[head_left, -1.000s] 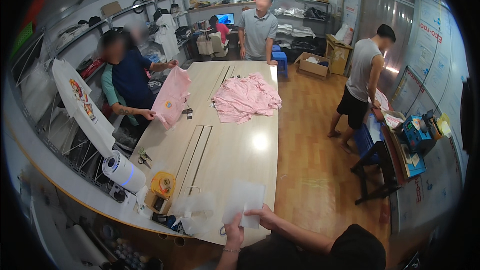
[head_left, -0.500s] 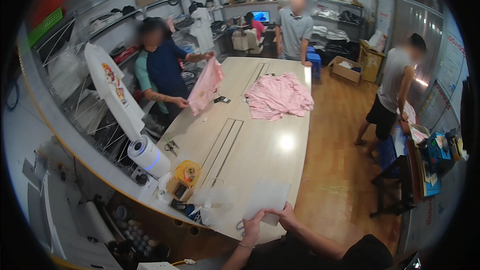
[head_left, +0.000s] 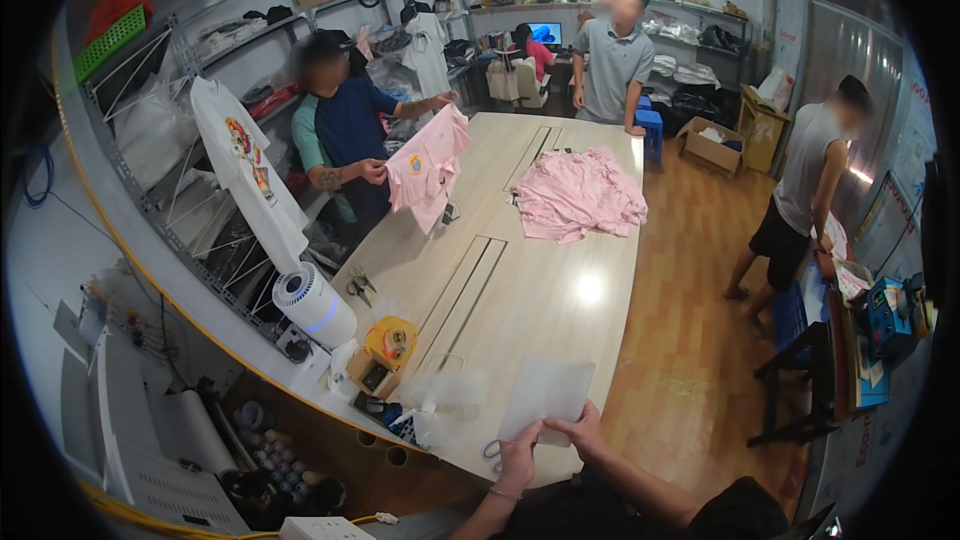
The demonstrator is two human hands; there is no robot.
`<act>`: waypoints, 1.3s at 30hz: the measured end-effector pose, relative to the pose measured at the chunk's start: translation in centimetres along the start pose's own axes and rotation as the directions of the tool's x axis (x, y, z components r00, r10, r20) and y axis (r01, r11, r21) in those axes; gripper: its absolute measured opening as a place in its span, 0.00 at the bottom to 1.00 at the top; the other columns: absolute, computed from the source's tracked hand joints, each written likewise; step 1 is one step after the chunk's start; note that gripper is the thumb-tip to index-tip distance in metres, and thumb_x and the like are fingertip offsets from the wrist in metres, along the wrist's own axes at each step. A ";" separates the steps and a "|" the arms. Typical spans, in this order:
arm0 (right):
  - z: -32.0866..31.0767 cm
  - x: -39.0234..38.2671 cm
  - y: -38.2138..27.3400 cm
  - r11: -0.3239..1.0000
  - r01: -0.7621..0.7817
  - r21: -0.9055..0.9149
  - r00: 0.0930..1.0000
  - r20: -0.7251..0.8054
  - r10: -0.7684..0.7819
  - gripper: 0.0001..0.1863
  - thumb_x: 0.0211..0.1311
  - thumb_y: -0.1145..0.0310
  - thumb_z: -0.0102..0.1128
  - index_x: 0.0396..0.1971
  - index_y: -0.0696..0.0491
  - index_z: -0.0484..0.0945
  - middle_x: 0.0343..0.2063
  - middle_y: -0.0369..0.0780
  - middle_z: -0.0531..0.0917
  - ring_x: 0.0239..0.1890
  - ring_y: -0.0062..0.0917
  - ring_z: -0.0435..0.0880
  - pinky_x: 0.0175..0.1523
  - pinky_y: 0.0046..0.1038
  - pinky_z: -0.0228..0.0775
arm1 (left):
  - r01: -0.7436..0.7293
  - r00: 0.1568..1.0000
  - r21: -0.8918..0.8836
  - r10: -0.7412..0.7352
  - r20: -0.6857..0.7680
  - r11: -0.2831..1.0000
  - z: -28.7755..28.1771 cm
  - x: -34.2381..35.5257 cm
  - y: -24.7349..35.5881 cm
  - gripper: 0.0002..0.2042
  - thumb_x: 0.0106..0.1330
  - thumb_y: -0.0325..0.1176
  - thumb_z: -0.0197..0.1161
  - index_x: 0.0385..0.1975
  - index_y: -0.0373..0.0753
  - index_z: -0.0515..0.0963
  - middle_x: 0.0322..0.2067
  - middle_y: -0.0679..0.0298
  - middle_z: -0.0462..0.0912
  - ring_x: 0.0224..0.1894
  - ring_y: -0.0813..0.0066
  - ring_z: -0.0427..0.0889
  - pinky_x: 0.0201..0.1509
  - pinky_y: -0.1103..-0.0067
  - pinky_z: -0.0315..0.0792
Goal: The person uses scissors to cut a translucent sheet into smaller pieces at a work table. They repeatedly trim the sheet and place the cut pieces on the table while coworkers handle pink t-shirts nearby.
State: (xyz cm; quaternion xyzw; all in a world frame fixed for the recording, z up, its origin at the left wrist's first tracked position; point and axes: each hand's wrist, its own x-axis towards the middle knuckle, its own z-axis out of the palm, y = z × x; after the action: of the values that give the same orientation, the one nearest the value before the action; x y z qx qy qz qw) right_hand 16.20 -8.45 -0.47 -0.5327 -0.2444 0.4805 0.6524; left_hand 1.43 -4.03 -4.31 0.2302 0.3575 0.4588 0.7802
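Note:
Both my hands hold the near edge of a whitish translucent sheet (head_left: 548, 390) above the near end of the long table. My left hand (head_left: 518, 452) pinches its lower left part. Close beside it, my right hand (head_left: 582, 432) grips the lower right part, the two thumbs nearly meeting. Just left of my left hand lies a pair of scissors (head_left: 492, 451) with pale handles, partly hidden. Further left are clear plastic bags or film (head_left: 440, 402); I cannot tell which.
Pink shirts (head_left: 582, 195) lie heaped on the table (head_left: 530, 300). Across its left side a person spreads out a pink shirt (head_left: 428, 168). Another person leans on the far end. An air purifier (head_left: 314, 308) and a yellow basket (head_left: 391, 342) stand left. A person bends by the right-hand bench (head_left: 835, 340).
The whole view has shifted slightly, moving the scene rightward. Across the table, the person has swung the pink shirt open, its printed emblem now showing. My hands keep the same hold on the sheet.

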 end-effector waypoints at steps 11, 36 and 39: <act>0.1 0.0 0.1 0.992 0.077 -0.097 0.996 -0.034 -0.080 0.28 0.58 0.73 0.82 0.56 0.63 0.79 0.48 0.45 0.89 0.50 0.29 0.89 0.55 0.33 0.83 | -0.124 0.992 0.182 0.123 0.016 0.975 0.3 -0.5 1.3 0.16 0.67 0.18 0.71 0.55 0.33 0.82 0.47 0.61 0.89 0.49 0.72 0.87 0.52 0.75 0.81; -0.9 0.5 0.1 0.997 -0.079 0.018 0.997 -0.010 0.079 0.28 0.58 0.70 0.82 0.56 0.61 0.81 0.48 0.43 0.90 0.47 0.28 0.89 0.53 0.33 0.84 | -0.125 0.992 0.336 0.128 0.013 0.933 0.4 0.8 1.4 0.12 0.70 0.23 0.72 0.51 0.30 0.83 0.42 0.61 0.90 0.42 0.73 0.88 0.49 0.74 0.83; -0.4 0.4 -1.2 0.995 -0.097 0.021 0.994 0.042 0.096 0.26 0.59 0.71 0.81 0.56 0.61 0.81 0.46 0.43 0.90 0.45 0.26 0.89 0.52 0.32 0.83 | -0.104 0.994 0.266 0.109 -0.003 0.958 2.3 0.1 2.9 0.11 0.71 0.24 0.71 0.51 0.32 0.83 0.42 0.61 0.90 0.41 0.73 0.88 0.48 0.73 0.82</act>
State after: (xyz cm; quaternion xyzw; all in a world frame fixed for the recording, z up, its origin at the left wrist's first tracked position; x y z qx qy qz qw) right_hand 17.19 -8.26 0.46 -0.5263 -0.2263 0.5251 0.6293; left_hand 1.62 -2.66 -0.82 0.3474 0.4098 0.4503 0.7132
